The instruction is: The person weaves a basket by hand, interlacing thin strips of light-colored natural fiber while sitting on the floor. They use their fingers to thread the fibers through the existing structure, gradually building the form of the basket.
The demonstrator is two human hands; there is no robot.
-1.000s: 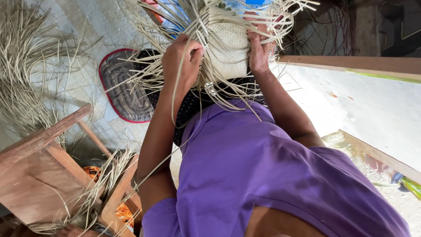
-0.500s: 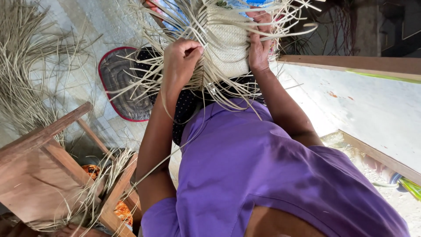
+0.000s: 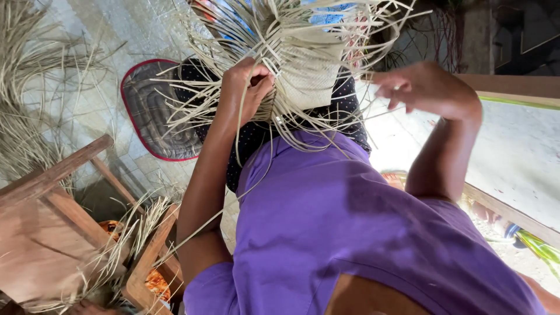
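While the left hand (image 3: 248, 87) curls closed around a few pale strips at the left edge of the half-woven straw piece (image 3: 306, 64), the right hand (image 3: 423, 87) hovers apart from it at the right of the frame, fingers loosely spread and holding nothing. The weaving sits at top centre, above the purple shirt (image 3: 344, 233). A wooden stool (image 3: 52, 233) stands at lower left.

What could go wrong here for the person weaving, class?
With only the left hand gripping the woven piece, and the right hand lifted clear, it may slip or twist. The many loose strands sticking out could tangle, snap, or catch the fingers.
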